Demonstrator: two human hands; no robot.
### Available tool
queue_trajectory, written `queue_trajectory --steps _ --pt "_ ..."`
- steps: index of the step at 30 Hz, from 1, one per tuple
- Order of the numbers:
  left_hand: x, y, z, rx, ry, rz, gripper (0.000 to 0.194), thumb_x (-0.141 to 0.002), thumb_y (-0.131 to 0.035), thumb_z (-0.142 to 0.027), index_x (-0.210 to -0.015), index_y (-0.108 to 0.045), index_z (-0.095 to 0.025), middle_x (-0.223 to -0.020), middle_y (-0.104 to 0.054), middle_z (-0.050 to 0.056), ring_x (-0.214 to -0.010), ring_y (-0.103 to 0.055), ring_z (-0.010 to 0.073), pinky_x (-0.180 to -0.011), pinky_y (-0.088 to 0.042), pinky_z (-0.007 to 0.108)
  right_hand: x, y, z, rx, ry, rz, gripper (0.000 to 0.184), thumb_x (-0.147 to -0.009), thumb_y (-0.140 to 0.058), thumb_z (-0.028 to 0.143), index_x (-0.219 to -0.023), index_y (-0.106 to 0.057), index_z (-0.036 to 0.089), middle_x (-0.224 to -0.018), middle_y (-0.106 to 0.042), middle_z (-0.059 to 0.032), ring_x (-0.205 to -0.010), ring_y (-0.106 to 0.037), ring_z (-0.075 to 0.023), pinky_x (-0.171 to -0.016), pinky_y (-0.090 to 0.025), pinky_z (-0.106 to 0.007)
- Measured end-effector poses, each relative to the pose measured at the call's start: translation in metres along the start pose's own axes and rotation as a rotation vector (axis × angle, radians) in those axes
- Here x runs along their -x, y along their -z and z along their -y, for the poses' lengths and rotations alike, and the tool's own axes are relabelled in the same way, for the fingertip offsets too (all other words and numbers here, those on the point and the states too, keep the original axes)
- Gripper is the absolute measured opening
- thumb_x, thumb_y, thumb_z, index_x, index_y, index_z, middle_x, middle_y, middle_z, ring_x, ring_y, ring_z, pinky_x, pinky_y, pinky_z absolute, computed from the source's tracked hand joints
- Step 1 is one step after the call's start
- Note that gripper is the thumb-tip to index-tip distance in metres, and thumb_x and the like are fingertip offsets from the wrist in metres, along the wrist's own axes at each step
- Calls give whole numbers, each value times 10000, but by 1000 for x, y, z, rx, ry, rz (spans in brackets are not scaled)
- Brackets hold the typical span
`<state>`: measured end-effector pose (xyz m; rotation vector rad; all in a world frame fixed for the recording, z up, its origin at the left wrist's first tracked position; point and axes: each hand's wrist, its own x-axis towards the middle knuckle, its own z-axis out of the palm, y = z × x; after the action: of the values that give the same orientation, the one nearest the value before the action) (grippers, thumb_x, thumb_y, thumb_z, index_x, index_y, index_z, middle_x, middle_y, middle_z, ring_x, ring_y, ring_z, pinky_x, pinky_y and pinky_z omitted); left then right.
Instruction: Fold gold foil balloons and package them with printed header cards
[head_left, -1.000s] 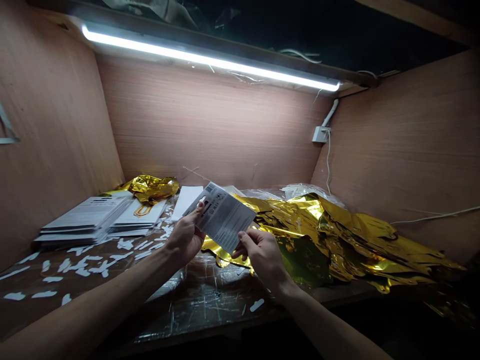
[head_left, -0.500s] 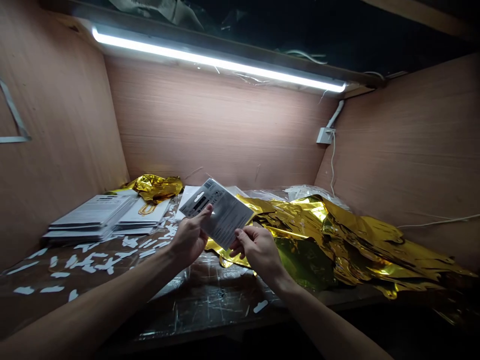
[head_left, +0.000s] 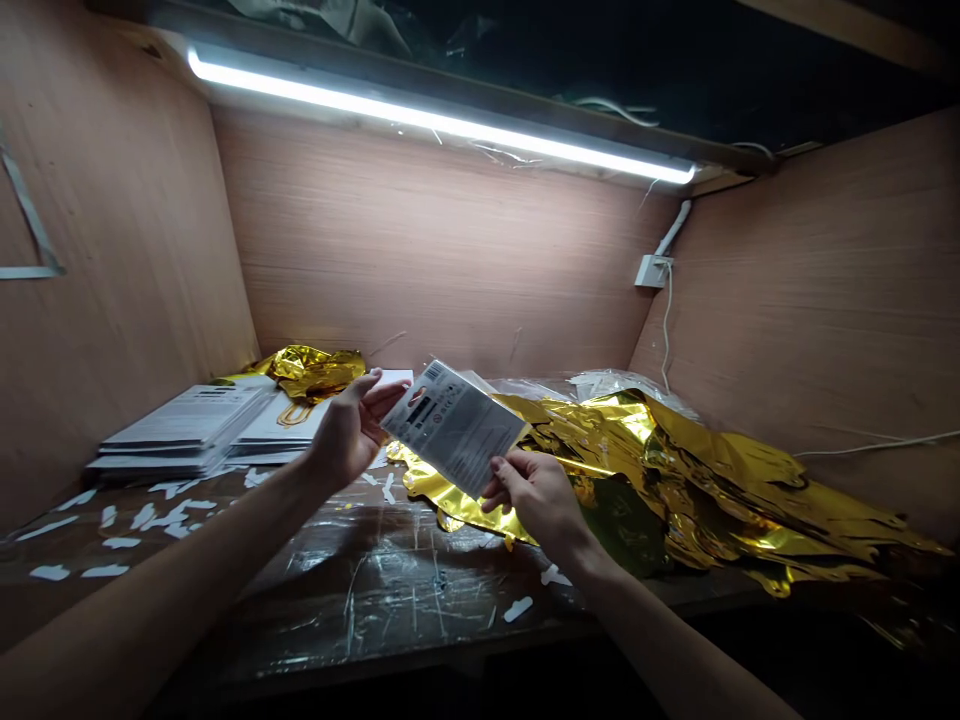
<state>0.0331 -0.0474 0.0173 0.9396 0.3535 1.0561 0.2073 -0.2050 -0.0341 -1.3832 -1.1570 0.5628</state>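
Observation:
My right hand (head_left: 534,492) pinches a flat printed card packet (head_left: 457,425) by its lower right corner, thumb on top. The packet is tilted, its text side toward me, with a barcode and a hanging slot at the upper left end. Behind and beside that end is my left hand (head_left: 349,425), fingers stretched and apart; whether a fingertip touches the packet I cannot tell. Below and right of the packet spreads a heap of gold foil sheets (head_left: 697,480). Small white slot-shaped scraps (head_left: 517,609) lie scattered on the plastic-covered table (head_left: 360,590).
Stacks of white printed packets (head_left: 184,425) stand at the left, with a crumpled gold foil piece (head_left: 315,372) behind. Clear plastic bags (head_left: 630,388) lie at the back right. Wooden panels enclose the table, under a tube light (head_left: 442,118). A white cable (head_left: 667,330) hangs at right.
My left hand has let go of the packet and moved left, its fingers opening. The packet has shifted slightly right in my right hand. Its slot, white before, now shows fingers behind.

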Motion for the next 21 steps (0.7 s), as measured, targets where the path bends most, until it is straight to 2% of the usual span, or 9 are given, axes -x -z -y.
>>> queue_trajectory --steps 2,6,10,15,19,21 --pt "-10 10 -9 -170 62 30 151 -852 -741 -160 -949 -784 -52 -948 -794 209 -824 -785 254 -722 -646 293 5 10 -5 45 -10 33 380 -909 -599 454 -658 -657 176 -669 -735 -69 -569 -717 -191 -495 -467 -243" --pt "-15 25 -8 -356 112 106 269 -732 -846 -61 -997 -797 -67 -970 -791 223 -774 -787 248 -709 -647 291 14 18 -12 147 3 57 392 -929 -560 435 -637 -663 194 -640 -725 -51 -571 -720 -202 -508 -492 -259" --pt "-15 31 -4 -351 195 111 278 -692 -871 -33 -959 -797 -59 -872 -788 231 -689 -783 267 -640 -650 305 17 18 -14 172 16 46 401 -925 -560 438 -615 -654 202 -601 -699 -29 -529 -701 -193 -499 -499 -259" --pt "-19 33 -1 -381 179 7 275 -665 -877 3 -912 -773 -59 -805 -785 207 -646 -770 249 -613 -640 293 17 17 -15 165 16 58 399 -927 -558 420 -607 -653 202 -573 -690 -29 -524 -702 -193 -503 -490 -254" --pt "-21 34 1 -364 150 -23 323 -639 -890 23 -919 -745 -47 -833 -784 211 -679 -769 232 -659 -633 271 18 17 -17 125 2 68 392 -925 -566 429 -619 -645 197 -593 -703 -41 -551 -723 -217 -501 -493 -265" --pt "-19 32 -2 -335 163 25 326 -700 -890 -73 -989 -743 -44 -956 -780 239 -756 -779 249 -691 -641 285 17 17 -19 96 -23 69 398 -924 -573 441 -626 -650 188 -593 -701 -43 -533 -712 -205 -491 -483 -255"
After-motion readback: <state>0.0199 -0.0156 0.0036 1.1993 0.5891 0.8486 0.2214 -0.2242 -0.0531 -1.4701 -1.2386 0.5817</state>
